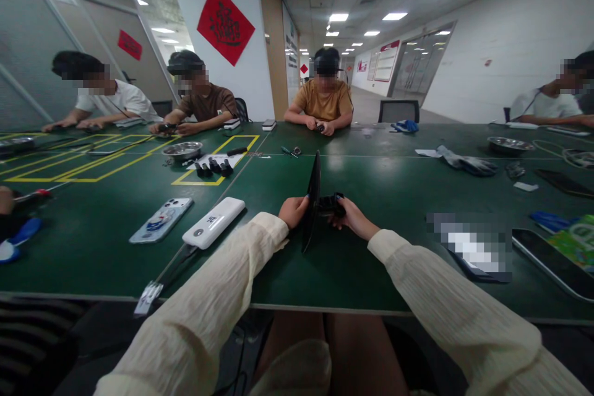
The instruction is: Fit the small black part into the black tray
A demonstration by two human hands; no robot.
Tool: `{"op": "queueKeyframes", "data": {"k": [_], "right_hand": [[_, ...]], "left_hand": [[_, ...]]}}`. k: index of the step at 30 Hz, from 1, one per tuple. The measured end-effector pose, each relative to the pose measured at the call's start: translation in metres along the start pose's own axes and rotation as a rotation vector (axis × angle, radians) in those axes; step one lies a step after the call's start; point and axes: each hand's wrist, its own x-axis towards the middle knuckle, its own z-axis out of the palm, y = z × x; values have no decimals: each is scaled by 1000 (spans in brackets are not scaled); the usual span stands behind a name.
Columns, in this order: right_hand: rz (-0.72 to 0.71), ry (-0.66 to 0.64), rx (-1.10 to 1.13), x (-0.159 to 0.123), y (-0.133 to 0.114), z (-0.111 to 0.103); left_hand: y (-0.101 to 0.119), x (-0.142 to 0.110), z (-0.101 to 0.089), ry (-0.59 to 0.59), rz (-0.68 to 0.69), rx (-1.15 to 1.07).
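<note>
In front of me, above the near side of the green table, a thin black panel stands almost edge-on to the camera. My left hand is closed on its left side, with the fingers partly hidden. A black fitting sticks out from the panel's right face. My right hand grips this fitting at its outer end. Where the fitting meets the panel, I cannot tell whether they are joined or only touching. Left of my left hand lie a white power bank with a cable and a phone.
Beyond my left hand are several black cylindrical parts on paper and a metal bowl. A dark phone-like device lies to the right, near grey gloves. People sit around the table, one straight across.
</note>
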Motion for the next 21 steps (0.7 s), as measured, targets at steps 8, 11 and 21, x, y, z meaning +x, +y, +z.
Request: {"op": "queueKeyframes", "data": {"k": [8,11,21], "right_hand": [[18,-7,2,0,-2,-1],[19,-17,5,2,1,-3],[52,-43,32,3,1,-3]], "left_hand": [[0,1,-1,-5,10,1],[0,0,-1,-2,11,-4],[4,-2,-1,12,-45,-62]]}}
